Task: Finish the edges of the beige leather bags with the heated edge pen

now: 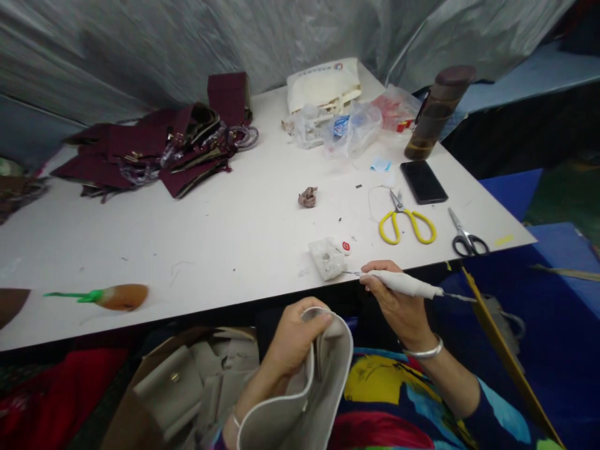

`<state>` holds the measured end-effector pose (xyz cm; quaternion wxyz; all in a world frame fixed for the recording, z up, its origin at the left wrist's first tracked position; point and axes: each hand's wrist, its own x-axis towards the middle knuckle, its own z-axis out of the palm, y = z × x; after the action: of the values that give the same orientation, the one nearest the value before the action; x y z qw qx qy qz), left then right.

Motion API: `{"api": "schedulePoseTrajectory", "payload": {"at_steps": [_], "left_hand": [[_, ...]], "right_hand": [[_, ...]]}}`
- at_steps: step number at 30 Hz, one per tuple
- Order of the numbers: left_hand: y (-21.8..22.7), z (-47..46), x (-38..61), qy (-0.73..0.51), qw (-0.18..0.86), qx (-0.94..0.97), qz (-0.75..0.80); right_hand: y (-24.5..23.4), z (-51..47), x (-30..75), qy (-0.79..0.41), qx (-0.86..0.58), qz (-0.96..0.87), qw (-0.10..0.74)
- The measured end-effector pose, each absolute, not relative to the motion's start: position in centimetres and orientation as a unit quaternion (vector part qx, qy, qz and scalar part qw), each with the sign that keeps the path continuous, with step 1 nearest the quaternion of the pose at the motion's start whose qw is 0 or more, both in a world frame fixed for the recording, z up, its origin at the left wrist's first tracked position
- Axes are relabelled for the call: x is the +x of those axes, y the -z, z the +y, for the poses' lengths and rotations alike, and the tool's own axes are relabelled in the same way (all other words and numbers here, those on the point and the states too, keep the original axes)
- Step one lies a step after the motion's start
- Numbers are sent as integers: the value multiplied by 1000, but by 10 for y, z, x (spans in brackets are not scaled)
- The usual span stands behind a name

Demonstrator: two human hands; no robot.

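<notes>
We hold the cream bag panel (323, 381) below the near edge of the desk (210, 237), left hand (293, 340) closed around its rim. Our right hand (398, 309) grips a white-wrapped tool (405, 285), tip at a small white block (327, 258) on the desk; yellow scissors (407, 225) lie just beyond.

Matt white table (225, 231); glossy yellow plastic scissors (407, 223); smooth cream bag (304, 400), perhaps leather; glossy black phone (423, 181).

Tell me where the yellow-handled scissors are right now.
In the head view, the yellow-handled scissors lie on the right part of the white table, just in front of the black phone, with the black-handled scissors to their right.
</notes>
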<state>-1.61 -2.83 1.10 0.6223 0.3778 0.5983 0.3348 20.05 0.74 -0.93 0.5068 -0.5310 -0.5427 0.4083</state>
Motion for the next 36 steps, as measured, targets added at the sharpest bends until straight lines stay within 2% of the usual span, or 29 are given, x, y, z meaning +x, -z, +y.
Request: {"api": "schedulePoseTrajectory", "payload": {"at_steps": [4, 19, 28, 32, 36], "left_hand": [[1, -29, 15, -271, 553, 471, 631], [2, -10, -4, -194, 604, 447, 630], [4, -9, -9, -196, 613, 444, 623], [5, -10, -11, -209, 615, 435, 623], [4, -11, -11, -230, 619, 412, 627]], "right_hand": [[10, 14, 199, -338, -516, -606, 503], [14, 33, 191, -308, -497, -672, 455], [6, 45, 187, -333, -510, -683, 404], [-2, 51, 183, -297, -516, -698, 398], [-3, 53, 180, -280, -481, -752, 354]]}}
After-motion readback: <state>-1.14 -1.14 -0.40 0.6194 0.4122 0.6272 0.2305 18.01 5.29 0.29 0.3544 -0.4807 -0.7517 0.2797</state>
